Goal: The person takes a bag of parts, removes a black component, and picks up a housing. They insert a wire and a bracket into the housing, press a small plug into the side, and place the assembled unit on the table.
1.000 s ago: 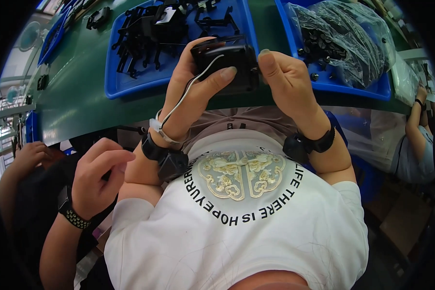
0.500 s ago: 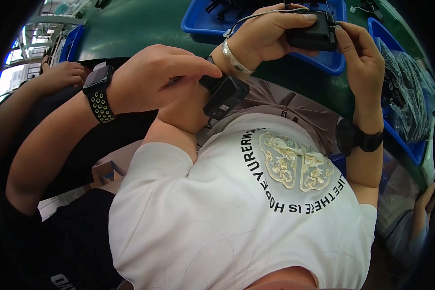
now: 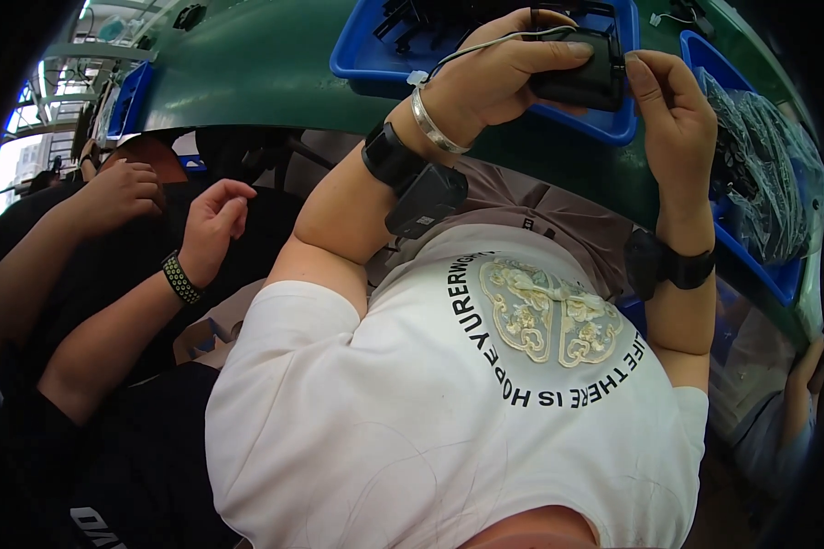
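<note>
My left hand [image 3: 499, 73] grips a flat black rectangular case [image 3: 581, 84] over the near edge of the table, thumb on its upper face. A thin pale cable [image 3: 485, 44] runs from the case back across that hand. It ends in a small white connector [image 3: 418, 78] by the silver bangle [image 3: 435, 123]. My right hand [image 3: 676, 114] has thumb and forefinger pinched at the right edge of the case. Any small part between those fingertips is too small to make out.
Under my hands a blue tray [image 3: 357, 69] holds black parts. At right, another blue bin [image 3: 774, 284] contains plastic-wrapped black items [image 3: 764, 183]. Black devices are strapped to my left forearm [image 3: 426, 197] and right wrist [image 3: 668, 265]. A co-worker's hand [image 3: 212, 229] is at left.
The co-worker's hand has let go of the device strapped to my left forearm and drawn back leftward. My hands and the case sit slightly further left in view, the pinch kept.
</note>
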